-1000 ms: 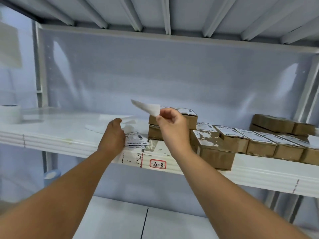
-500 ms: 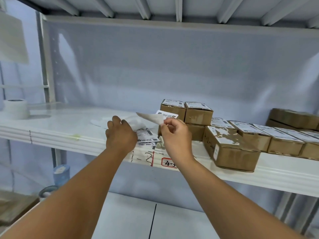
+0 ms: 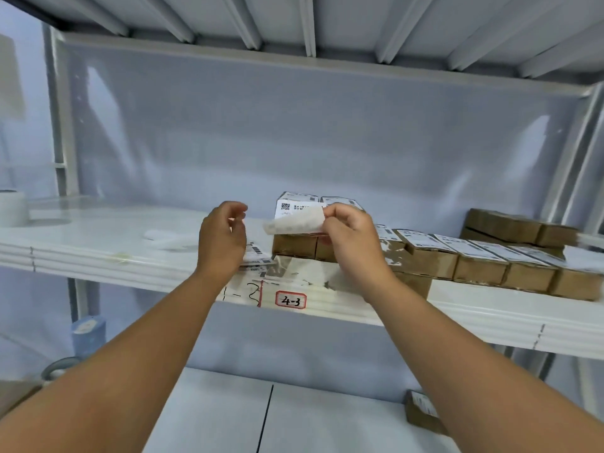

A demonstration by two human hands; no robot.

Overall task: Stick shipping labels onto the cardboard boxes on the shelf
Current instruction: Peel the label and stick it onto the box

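Landmark: red-bordered tag (image 3: 290,300) marked "4-3", stuck on the front edge of the white shelf (image 3: 98,256); every place below is taken from it.
Right hand (image 3: 346,237): up and a little right of the tag, raised over the shelf. Thumb and fingertips are pinched on the right end of a shipping label (image 3: 294,223); the other fingers are curled in.
Shipping label: straight above the tag, clear of the shelf, pale and curling at its free left end. A printed face with a square code shows just above it; I cannot tell whether that print belongs to the held sheet or to the box behind.
Left hand (image 3: 222,237): up and left of the tag, beside the label's free end without touching it. Fingers loosely curled, thumb near them, nothing held.
Loose labels (image 3: 256,256): just above and left of the tag, lying flat on the shelf, partly hidden by the left hand.
Stacked boxes (image 3: 294,245): directly above the tag, behind the held label, with printed labels on top.
Labelled row of boxes (image 3: 474,259): right of the tag, side by side along the shelf.
Plain brown boxes (image 3: 519,227): far right of the tag, behind that row.
White roll (image 3: 11,207): far left of the tag, on the same shelf.
Lone box (image 3: 421,410): below and right of the tag, on the lower surface.
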